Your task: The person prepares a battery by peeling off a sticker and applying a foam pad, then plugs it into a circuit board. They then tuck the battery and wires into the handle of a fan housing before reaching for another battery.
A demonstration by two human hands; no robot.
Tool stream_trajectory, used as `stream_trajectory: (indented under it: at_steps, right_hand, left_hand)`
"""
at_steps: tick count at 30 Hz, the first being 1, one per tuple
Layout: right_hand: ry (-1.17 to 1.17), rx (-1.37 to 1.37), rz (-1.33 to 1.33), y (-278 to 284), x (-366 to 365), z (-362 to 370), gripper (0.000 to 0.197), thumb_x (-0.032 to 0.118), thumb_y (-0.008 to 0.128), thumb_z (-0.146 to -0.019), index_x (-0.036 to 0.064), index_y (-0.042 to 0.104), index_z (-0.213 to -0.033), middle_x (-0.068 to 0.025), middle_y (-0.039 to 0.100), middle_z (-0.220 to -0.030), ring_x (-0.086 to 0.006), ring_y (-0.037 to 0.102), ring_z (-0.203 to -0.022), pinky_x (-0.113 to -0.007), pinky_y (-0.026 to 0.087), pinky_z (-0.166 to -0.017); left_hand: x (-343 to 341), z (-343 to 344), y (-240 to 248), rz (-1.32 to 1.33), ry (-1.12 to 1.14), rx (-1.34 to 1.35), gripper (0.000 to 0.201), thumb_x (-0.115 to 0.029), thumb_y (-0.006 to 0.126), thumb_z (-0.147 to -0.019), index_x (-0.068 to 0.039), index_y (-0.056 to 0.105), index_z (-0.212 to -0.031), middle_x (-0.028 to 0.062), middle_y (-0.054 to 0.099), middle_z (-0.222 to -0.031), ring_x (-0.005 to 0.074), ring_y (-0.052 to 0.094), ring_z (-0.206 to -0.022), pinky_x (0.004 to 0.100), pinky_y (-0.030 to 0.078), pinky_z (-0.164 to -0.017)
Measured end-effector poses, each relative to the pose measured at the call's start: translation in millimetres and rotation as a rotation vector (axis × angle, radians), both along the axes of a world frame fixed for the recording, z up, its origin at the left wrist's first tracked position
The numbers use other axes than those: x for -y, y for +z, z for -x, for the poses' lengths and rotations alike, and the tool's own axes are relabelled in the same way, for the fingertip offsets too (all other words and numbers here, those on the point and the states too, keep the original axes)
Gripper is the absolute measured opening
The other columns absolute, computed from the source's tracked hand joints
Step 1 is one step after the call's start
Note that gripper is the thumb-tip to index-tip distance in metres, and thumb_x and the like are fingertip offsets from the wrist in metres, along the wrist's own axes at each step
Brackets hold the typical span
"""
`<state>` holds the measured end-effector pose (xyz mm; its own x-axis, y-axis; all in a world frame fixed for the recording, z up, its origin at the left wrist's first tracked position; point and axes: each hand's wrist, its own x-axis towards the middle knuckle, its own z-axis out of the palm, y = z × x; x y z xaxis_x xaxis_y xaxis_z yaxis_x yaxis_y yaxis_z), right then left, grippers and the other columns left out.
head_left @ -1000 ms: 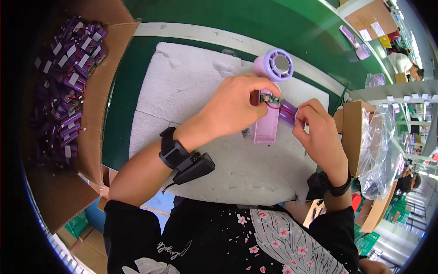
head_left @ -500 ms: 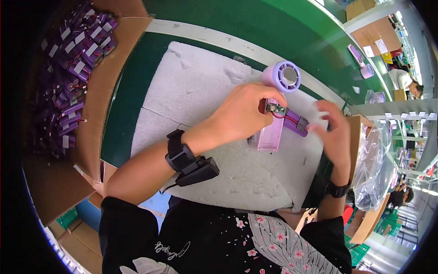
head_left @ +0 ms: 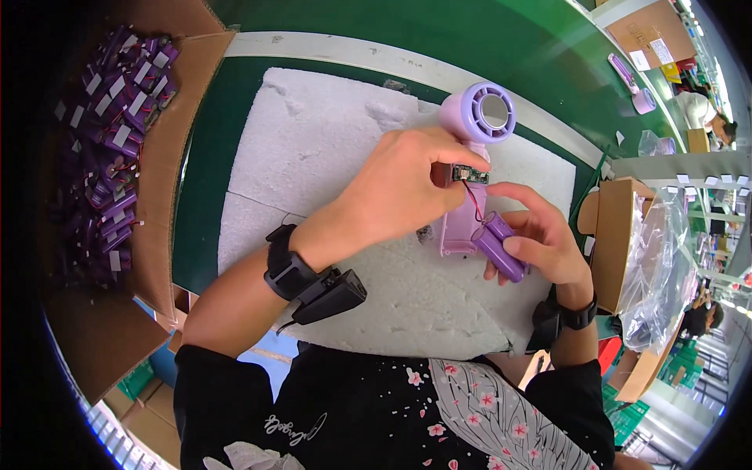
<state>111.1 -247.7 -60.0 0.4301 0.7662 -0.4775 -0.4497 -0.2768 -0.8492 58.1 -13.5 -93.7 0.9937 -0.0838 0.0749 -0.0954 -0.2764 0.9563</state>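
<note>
A lilac handheld fan lies on the white foam sheet, its round head away from me and its pink handle shell open toward me. My left hand is closed at the fan's neck, pinching a small green circuit board between thumb and fingers. Red and black wires run from the board. My right hand grips a purple battery pack of paired cells, tilted beside the open shell. Part of the shell is hidden behind my left hand.
A cardboard box on the left holds many purple battery packs. The foam sheet rests on a green table. Another fan lies at the far right. A box with clear plastic bags stands to the right; people work beyond.
My right hand has come in from the right and taken hold of the battery pack, turning it and bringing it nearer me. My left hand still pinches the board at the fan.
</note>
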Motion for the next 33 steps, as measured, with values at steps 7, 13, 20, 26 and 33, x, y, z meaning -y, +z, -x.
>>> stream_trajectory:
  at_steps: [7,13,20,26,33]
  right_hand:
    - [-0.033,-0.267,-0.243,-2,-6,15,0.101,-0.008,0.073,-0.065,0.0117,0.019,-0.148,-0.0139,0.055,-0.108,-0.0354,0.068,-0.087,-0.037,0.058,-0.062]
    - [0.039,-0.147,-0.173,6,2,12,0.094,-0.004,0.078,-0.061,0.0057,0.033,-0.143,-0.0133,0.047,-0.124,-0.0287,0.062,-0.103,-0.039,0.052,-0.085]
    - [0.018,0.39,-0.186,-5,0,2,0.085,0.007,0.085,-0.052,-0.0004,0.05,-0.129,-0.0099,0.053,-0.116,-0.0232,0.056,-0.106,-0.038,0.046,-0.092]
    - [0.036,0.48,-0.025,-11,-4,5,0.083,0.013,0.087,-0.049,-0.0027,0.053,-0.124,-0.0079,0.057,-0.116,-0.0184,0.056,-0.099,-0.035,0.042,-0.093]
    - [0.13,0.933,0.105,-6,-15,14,0.075,0.01,0.085,-0.055,0.0042,0.055,-0.124,-0.0095,0.057,-0.12,-0.0208,0.059,-0.094,-0.031,0.05,-0.082]
  left_hand:
    - [-2,-1,1,-0.058,-0.024,0.049,0.033,0.001,0.07,-0.073,-0.007,0.072,-0.105,0.0068,0.067,-0.097,0.013,0.062,-0.072,0.0253,0.049,-0.064]
    - [-3,-1,-2,-0.171,-0.021,0.218,0.034,-0.002,0.075,-0.071,-0.007,0.071,-0.105,0.0099,0.067,-0.091,0.0203,0.066,-0.07,0.0287,0.051,-0.061]
    - [-1,-2,-3,-0.233,-0.036,0.303,0.031,-0.004,0.074,-0.073,-0.006,0.071,-0.104,0.0129,0.067,-0.087,0.0268,0.065,-0.069,0.0313,0.051,-0.061]
    - [-4,0,-1,-0.253,-0.066,0.31,0.028,-0.004,0.07,-0.078,-0.005,0.07,-0.106,0.0142,0.066,-0.089,0.0288,0.065,-0.072,0.0335,0.051,-0.062]
    - [-6,-2,-1,-0.248,-0.114,0.336,0.029,0.0,0.065,-0.082,-0.002,0.067,-0.111,0.0184,0.065,-0.093,0.0344,0.065,-0.078,0.0369,0.052,-0.068]
